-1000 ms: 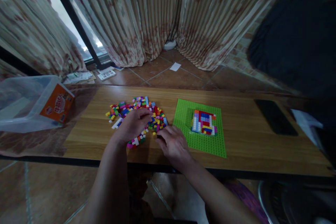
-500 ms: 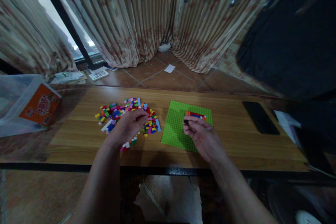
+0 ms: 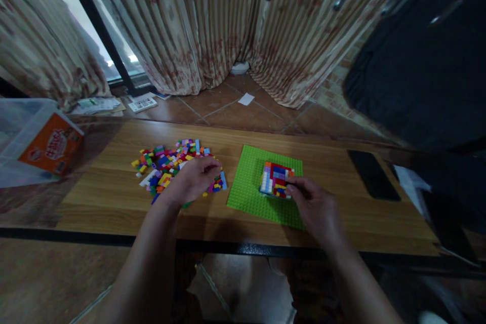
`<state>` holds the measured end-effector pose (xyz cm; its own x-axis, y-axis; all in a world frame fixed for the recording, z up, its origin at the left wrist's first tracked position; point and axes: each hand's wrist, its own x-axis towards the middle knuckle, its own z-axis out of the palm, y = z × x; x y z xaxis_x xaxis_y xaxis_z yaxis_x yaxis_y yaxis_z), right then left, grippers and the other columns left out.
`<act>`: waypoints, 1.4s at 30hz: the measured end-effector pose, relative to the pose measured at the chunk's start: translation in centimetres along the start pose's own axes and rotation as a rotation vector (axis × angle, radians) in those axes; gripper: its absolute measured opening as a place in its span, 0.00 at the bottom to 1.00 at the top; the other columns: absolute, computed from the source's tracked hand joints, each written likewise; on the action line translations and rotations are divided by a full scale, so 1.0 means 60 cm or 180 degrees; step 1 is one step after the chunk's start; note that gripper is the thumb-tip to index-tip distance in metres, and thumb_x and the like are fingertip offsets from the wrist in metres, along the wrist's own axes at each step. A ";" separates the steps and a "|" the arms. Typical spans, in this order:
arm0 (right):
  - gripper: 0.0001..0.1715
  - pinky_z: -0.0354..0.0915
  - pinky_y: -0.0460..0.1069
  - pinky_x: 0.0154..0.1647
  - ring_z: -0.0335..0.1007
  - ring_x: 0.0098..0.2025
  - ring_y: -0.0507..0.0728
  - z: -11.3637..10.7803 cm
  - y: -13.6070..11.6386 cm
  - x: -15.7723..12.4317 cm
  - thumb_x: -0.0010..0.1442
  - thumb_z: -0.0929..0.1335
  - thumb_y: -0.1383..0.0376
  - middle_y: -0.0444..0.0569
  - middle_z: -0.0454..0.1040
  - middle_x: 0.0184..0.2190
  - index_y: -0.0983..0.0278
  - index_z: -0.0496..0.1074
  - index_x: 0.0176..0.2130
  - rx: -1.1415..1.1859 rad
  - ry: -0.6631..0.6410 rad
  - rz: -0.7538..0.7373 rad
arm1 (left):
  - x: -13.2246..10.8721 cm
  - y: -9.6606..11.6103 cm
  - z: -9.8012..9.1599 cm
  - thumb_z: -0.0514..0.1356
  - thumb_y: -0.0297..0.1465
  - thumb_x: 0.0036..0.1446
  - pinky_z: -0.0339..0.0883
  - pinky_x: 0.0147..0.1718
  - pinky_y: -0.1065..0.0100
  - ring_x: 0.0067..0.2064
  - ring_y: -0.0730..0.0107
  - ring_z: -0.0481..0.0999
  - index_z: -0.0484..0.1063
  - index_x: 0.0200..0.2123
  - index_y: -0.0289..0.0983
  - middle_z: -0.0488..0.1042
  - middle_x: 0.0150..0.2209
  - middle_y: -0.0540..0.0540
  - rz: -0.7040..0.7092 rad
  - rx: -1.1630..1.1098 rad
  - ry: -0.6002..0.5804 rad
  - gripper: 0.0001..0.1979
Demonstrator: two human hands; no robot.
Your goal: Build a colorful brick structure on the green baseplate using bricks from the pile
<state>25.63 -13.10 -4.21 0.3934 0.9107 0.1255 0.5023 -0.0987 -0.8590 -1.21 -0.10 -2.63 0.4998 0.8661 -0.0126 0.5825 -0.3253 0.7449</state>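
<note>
A pile of small coloured bricks (image 3: 167,162) lies on the wooden table (image 3: 341,212). My left hand (image 3: 193,182) rests on the pile's right side, fingers curled over some bricks. A green baseplate (image 3: 250,187) lies to the right with a multicoloured block of bricks (image 3: 274,178) built on it. My right hand (image 3: 317,207) is at the right edge of that block, fingers pinched together on a small dark brick pressed against it.
A black phone (image 3: 372,174) lies on the table at the right. A clear plastic box with an orange label (image 3: 38,144) stands at the left. Striped curtains (image 3: 212,20) hang beyond the table; a dark shape (image 3: 425,61) fills the upper right.
My right hand left the brick pile with a small dark brick, crossed over the green baseplate and came down at the right edge of the built block. My left hand stayed on the pile.
</note>
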 end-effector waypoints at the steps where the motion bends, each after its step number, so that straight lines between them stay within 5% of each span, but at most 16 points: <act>1: 0.13 0.71 0.56 0.43 0.77 0.38 0.59 -0.001 0.000 -0.001 0.59 0.69 0.57 0.49 0.81 0.39 0.60 0.77 0.41 -0.0219 -0.0002 -0.0164 | 0.001 -0.002 0.003 0.53 0.36 0.58 0.66 0.31 0.70 0.31 0.68 0.74 0.76 0.36 0.36 0.77 0.30 0.48 0.0004 0.0019 -0.0005 0.14; 9: 0.06 0.65 0.59 0.51 0.70 0.48 0.61 0.016 -0.009 -0.001 0.61 0.68 0.63 0.51 0.77 0.43 0.60 0.76 0.36 -0.0795 -0.0029 -0.1086 | 0.005 0.001 0.007 0.53 0.36 0.58 0.67 0.31 0.70 0.32 0.67 0.75 0.76 0.37 0.35 0.77 0.32 0.47 -0.0020 0.0048 -0.0075 0.15; 34: 0.05 0.61 0.63 0.55 0.66 0.54 0.64 0.051 0.005 -0.009 0.56 0.70 0.63 0.53 0.72 0.50 0.60 0.78 0.34 -0.0505 0.0459 -0.0614 | -0.001 0.001 0.001 0.53 0.34 0.58 0.67 0.32 0.70 0.31 0.68 0.75 0.76 0.35 0.36 0.77 0.30 0.49 0.0014 0.0039 0.0002 0.13; 42: 0.08 0.64 0.61 0.53 0.70 0.51 0.61 0.040 0.016 0.006 0.56 0.70 0.60 0.53 0.73 0.48 0.61 0.76 0.35 0.0177 0.0494 -0.0312 | -0.004 0.004 -0.003 0.53 0.34 0.58 0.67 0.32 0.71 0.32 0.68 0.74 0.76 0.35 0.35 0.77 0.30 0.47 -0.0006 0.0036 0.0022 0.13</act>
<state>24.37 -11.91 -6.18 0.4608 0.8418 0.2813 0.5025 0.0138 -0.8645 -1.31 -0.33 -2.33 0.4944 0.8692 -0.0093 0.5906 -0.3280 0.7373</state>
